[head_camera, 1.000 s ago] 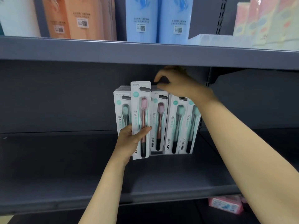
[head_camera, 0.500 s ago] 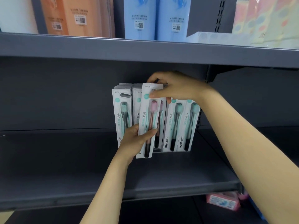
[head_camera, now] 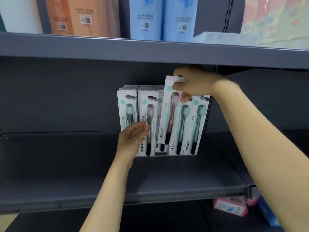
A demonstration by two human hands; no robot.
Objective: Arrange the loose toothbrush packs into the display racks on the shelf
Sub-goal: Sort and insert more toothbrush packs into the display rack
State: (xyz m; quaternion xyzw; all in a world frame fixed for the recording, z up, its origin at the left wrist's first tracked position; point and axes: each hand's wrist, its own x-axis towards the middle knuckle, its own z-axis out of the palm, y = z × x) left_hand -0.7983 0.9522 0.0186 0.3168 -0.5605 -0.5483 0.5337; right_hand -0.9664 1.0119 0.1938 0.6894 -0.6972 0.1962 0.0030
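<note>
Several toothbrush packs stand upright in a low display rack (head_camera: 160, 153) on the grey shelf (head_camera: 83, 173). My right hand (head_camera: 192, 84) pinches the top of a pink toothbrush pack (head_camera: 170, 114), lifted and tilted above the third row, its lower end in front of the packs there. My left hand (head_camera: 132, 138) rests with loosely bent fingers against the lower front of the rack's left packs, a green-brush pack (head_camera: 127, 108) and a pink-brush pack (head_camera: 148, 114). Two green-brush packs (head_camera: 192, 124) stand at the rack's right.
The upper shelf's edge (head_camera: 150, 52) hangs just above my right hand, carrying orange packs (head_camera: 75, 15) and blue packs (head_camera: 160, 17). Pink packets (head_camera: 230, 206) lie on the level below at right. Bare shelf surface extends left of the rack.
My right hand took the pink pack by its top and lifted it up and to the right. My left hand let go of it and now rests on the left packs.
</note>
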